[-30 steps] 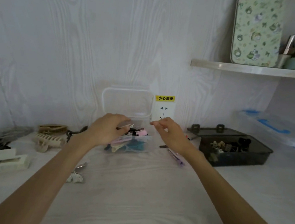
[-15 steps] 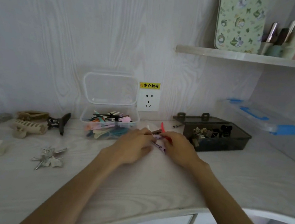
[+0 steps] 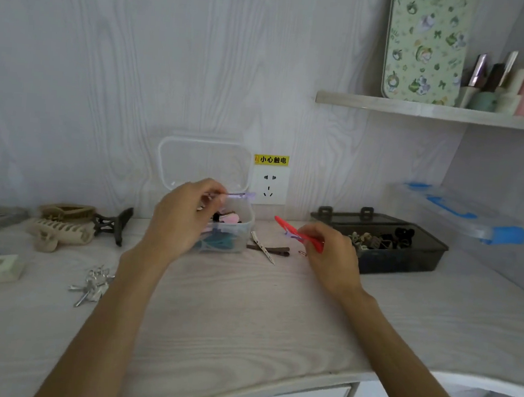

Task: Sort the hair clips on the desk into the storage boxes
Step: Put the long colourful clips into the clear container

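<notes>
Head view: pale wood-grain desk [image 3: 244,317], wall [image 3: 107,74].

A lilac clip [image 3: 241,195], a red clip [image 3: 295,233], a smoky dark box [image 3: 407,258], a green flowered tin [image 3: 426,46] upper right.

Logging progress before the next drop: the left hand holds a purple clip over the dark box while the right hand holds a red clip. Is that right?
Not quite. In the head view the left hand pinches the purple clip over the clear box, not the dark box, which stands further right. The right hand does hold the red clip.
</notes>
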Available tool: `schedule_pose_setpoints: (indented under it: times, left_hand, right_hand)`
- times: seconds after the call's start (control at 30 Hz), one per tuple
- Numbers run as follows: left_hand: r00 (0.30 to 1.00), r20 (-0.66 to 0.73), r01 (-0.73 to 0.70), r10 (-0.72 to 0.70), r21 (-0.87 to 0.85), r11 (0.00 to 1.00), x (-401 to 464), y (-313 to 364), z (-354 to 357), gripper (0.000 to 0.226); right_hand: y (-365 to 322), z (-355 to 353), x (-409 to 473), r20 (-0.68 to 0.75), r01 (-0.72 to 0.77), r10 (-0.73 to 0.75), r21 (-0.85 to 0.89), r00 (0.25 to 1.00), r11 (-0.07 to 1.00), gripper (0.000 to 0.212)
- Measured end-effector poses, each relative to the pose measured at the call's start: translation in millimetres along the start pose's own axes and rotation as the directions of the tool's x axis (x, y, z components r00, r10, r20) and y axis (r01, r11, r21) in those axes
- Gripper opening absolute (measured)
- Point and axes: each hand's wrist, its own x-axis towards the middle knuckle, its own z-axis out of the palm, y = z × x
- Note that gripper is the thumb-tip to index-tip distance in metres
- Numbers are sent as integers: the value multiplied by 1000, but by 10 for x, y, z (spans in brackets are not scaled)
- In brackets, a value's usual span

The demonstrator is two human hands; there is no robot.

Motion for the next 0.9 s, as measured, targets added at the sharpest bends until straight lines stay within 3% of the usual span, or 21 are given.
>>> schedule_pose_setpoints:
  times: [0.1, 0.17, 0.27, 0.33, 0.43, 0.5, 0.53, 0.6, 0.63, 0.67, 0.7, 0.77, 0.9]
  left_hand:
    - [997, -11, 74, -74, 282, 957, -17, -226, 11, 17]
    - [988, 5, 145, -156, 340, 929, -34, -330, 40, 21]
    - [979, -107, 198, -173, 297, 934, -17, -375, 8, 25]
    - [952, -231, 244, -202, 174, 954, 7, -354, -58, 29]
    - [886, -377, 312, -270, 55, 948, 8, -356, -131, 30]
    - [893, -362, 303, -268, 42, 952, 3, -361, -129, 30]
    - [917, -318, 272, -243, 51, 961, -1, -352, -116, 29]
    - [971, -195, 152, -136, 71, 986, -12, -289, -65, 26]
    - [988, -141, 76, -62, 95, 993, -22, -239, -31, 24]
    - [995, -101, 0, 11, 117, 993, -31, -182, 5, 22]
    - [995, -74, -59, 68, 120, 991, -50, -112, 39, 18]
    - [993, -29, -116, 119, 87, 990, -101, 51, 95, 10]
    - [976, 147, -189, 160, 212, 959, -162, 198, 317, 20]
  right_hand:
    - [-110, 6, 61, -75, 54, -46, 100, 996, 994, 21]
    - [-277, 4, 110, -135, 152, -130, 171, 982, 973, 18]
    - [-603, 79, 238, -125, 281, -257, 254, 958, 926, 15]
    - [-799, 194, 324, -87, 359, -348, 231, 933, 904, 15]
    - [-978, 365, 449, 193, 410, -445, 196, 874, 891, 18]
    - [-982, 410, 517, 353, 357, -422, 236, 835, 904, 23]
    - [-943, 423, 551, 302, 300, -384, 289, 872, 909, 25]
    - [-785, 423, 613, -6, 155, -166, 391, 986, 907, 25]
    - [-673, 432, 638, -114, 73, -32, 380, 993, 922, 24]
    - [-543, 461, 677, -111, -16, 53, 309, 992, 951, 23]
    - [-430, 505, 704, -7, -75, 78, 195, 997, 978, 20]
    - [-300, 619, 727, 288, -45, 47, -13, 957, 999, 20]
    - [-350, 701, 745, 496, 82, -59, -24, 866, 996, 19]
